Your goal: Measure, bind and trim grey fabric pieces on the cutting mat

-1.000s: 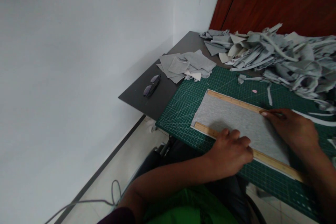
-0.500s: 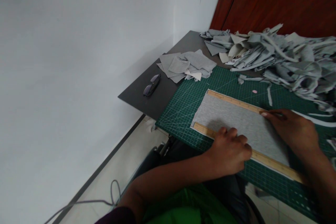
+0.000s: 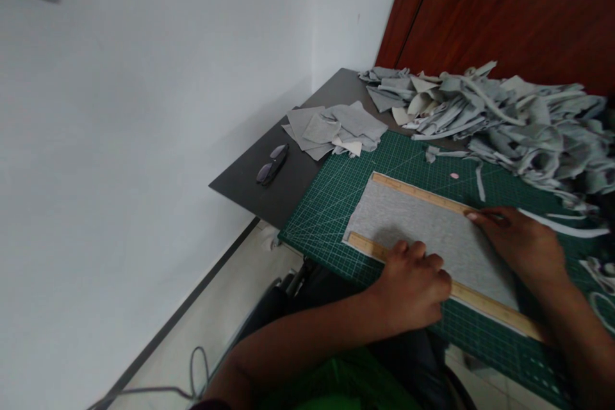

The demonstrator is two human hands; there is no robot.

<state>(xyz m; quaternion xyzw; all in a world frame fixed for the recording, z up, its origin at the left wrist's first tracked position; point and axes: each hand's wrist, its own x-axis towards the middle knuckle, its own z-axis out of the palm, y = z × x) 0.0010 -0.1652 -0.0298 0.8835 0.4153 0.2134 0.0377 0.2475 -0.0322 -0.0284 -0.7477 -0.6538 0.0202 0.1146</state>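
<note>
A grey piece of fabric lies flat on the green cutting mat. One wooden ruler runs along its far edge, and another wooden ruler along its near edge. My left hand, fingers curled, presses on the near ruler and covers part of it. With thumb and fingers closed together, my right hand grips the far ruler near its right part. What lies under the right palm is hidden.
Behind the mat spreads a big heap of grey fabric scraps. A smaller stack of grey pieces and dark glasses lie at the left on the dark tabletop. A white wall borders the table.
The view has shifted slightly, so everything sits a little lower and further left. Both hands keep their places on the rulers.
</note>
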